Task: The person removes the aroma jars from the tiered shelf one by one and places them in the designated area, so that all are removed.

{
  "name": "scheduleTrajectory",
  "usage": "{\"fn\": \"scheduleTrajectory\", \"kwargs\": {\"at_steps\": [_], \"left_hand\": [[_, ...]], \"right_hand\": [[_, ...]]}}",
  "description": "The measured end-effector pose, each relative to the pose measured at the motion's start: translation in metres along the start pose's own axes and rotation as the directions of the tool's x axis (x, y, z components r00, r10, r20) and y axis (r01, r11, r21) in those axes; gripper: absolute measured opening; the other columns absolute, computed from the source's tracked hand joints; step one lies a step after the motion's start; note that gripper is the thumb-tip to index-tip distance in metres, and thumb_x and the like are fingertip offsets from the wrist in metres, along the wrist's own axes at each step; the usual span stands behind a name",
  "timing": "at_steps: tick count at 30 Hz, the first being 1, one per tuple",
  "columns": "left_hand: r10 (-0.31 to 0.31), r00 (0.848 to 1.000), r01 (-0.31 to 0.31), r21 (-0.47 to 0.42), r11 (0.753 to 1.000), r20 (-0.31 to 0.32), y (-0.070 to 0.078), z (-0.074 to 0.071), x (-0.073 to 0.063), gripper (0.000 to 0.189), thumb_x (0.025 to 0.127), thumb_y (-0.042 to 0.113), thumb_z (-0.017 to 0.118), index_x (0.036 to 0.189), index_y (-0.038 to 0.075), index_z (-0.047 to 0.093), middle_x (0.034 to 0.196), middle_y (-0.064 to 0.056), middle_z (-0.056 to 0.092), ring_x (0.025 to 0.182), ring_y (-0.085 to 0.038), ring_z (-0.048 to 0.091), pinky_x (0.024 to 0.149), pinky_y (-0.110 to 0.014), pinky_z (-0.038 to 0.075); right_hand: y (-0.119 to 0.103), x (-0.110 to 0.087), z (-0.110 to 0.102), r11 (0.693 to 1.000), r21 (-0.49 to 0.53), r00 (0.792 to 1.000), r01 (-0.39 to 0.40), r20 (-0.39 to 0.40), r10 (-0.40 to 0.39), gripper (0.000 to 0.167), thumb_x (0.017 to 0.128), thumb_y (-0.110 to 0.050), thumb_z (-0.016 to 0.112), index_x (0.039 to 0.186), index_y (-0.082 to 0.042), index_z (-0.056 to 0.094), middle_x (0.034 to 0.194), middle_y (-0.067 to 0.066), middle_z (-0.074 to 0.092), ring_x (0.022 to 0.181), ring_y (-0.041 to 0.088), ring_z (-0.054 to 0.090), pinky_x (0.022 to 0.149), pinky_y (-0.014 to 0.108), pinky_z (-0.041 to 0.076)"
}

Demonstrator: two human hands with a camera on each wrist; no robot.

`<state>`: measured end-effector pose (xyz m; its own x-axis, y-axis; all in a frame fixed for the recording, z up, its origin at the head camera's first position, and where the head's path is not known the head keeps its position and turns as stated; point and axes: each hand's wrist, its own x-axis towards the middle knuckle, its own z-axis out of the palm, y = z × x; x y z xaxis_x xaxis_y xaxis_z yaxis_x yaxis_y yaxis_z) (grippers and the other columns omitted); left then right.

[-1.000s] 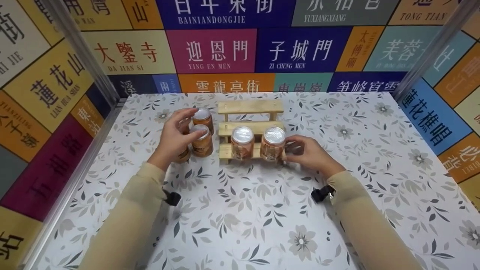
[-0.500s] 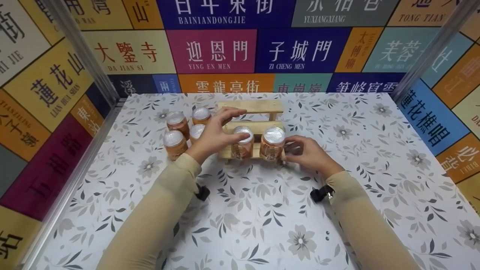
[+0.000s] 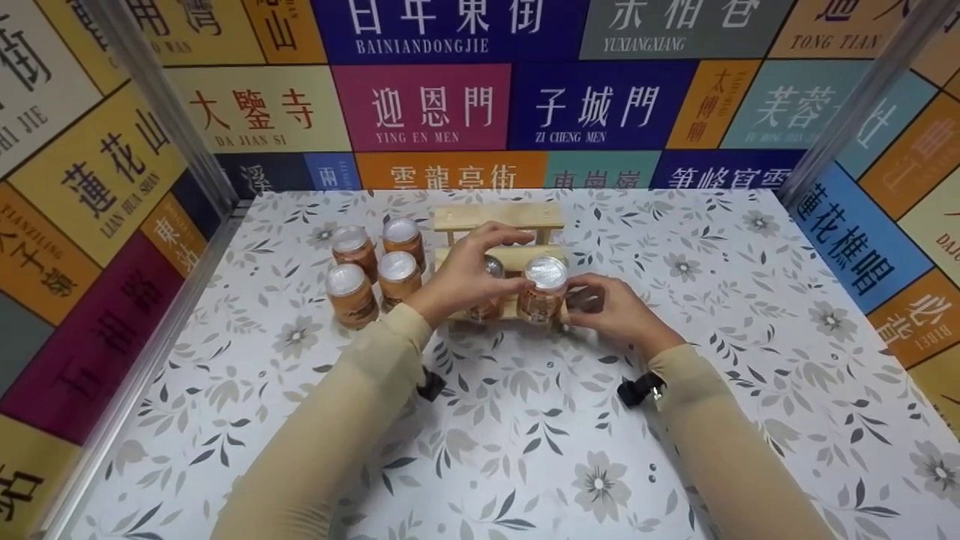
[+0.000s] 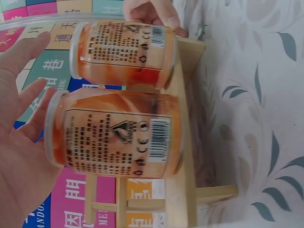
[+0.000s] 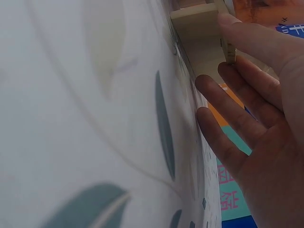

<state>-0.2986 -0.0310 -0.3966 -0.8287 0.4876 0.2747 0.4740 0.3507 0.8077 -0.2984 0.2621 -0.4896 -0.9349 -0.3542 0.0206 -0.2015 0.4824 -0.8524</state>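
Observation:
Two clear cans with silver lids and orange contents stand side by side on the lowest step of a small wooden stepped rack. My left hand is over the left can, fingers and thumb spread, partly covering it in the head view. Its thumb tip reaches the edge of the right can. In the left wrist view the palm faces the lids. My right hand pinches the right end of the lowest step. The right wrist view shows the thumb on the board, other fingers loosely extended.
Several similar cans stand upright in a cluster on the table, left of the rack. The flower-patterned tabletop runs up to walls of coloured panels at the back and sides.
My left hand has moved right, from the can cluster to the cans on the rack, uncovering the cluster. My right hand has stayed at the rack's right end.

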Motion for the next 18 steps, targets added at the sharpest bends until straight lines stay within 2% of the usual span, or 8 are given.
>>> {"fn": "scheduleTrajectory", "kwargs": {"at_steps": [5,9,15,18], "left_hand": [[-0.023,1.0,0.023,-0.002,1.0,-0.01,-0.009,0.0,-0.004,0.06,0.08,0.024,0.09,0.136,0.025,0.067,0.138,0.007,0.06,0.132,-0.017,0.055,0.118,-0.039,0.043],[-0.027,0.999,0.026,-0.01,1.0,-0.04,-0.019,-0.001,-0.008,0.062,0.079,0.026,0.091,0.136,0.02,0.068,0.136,0.006,0.062,0.13,-0.015,0.056,0.117,-0.036,0.044],[-0.055,0.997,0.049,-0.09,0.995,-0.061,-0.036,-0.003,-0.015,0.067,0.078,0.024,0.092,0.139,0.016,0.065,0.136,0.003,0.063,0.122,-0.015,0.061,0.103,-0.033,0.055],[-0.072,0.995,0.061,-0.142,0.988,-0.068,-0.042,-0.003,-0.018,0.072,0.077,0.02,0.093,0.141,0.016,0.062,0.136,-0.001,0.063,0.121,-0.016,0.063,0.102,-0.033,0.056]], "right_hand": [[0.0,0.001,0.001,1.0,-0.006,1.0,-0.01,-0.001,0.01,0.059,0.084,-0.015,0.087,0.137,-0.006,0.062,0.128,0.02,0.069,0.114,0.04,0.069,0.103,0.053,0.055],[-0.002,0.0,0.001,1.0,0.016,1.0,-0.018,0.0,0.018,0.06,0.085,-0.008,0.084,0.14,-0.002,0.059,0.131,0.026,0.067,0.118,0.046,0.066,0.106,0.059,0.052],[-0.018,-0.005,0.002,0.999,0.03,0.999,-0.034,0.009,0.033,0.06,0.086,-0.003,0.082,0.14,0.003,0.057,0.131,0.031,0.065,0.119,0.051,0.064,0.107,0.063,0.05],[-0.016,-0.006,0.002,1.0,0.017,1.0,-0.013,0.007,0.012,0.06,0.087,-0.006,0.082,0.14,0.002,0.057,0.13,0.029,0.066,0.117,0.049,0.066,0.105,0.06,0.052]]}}
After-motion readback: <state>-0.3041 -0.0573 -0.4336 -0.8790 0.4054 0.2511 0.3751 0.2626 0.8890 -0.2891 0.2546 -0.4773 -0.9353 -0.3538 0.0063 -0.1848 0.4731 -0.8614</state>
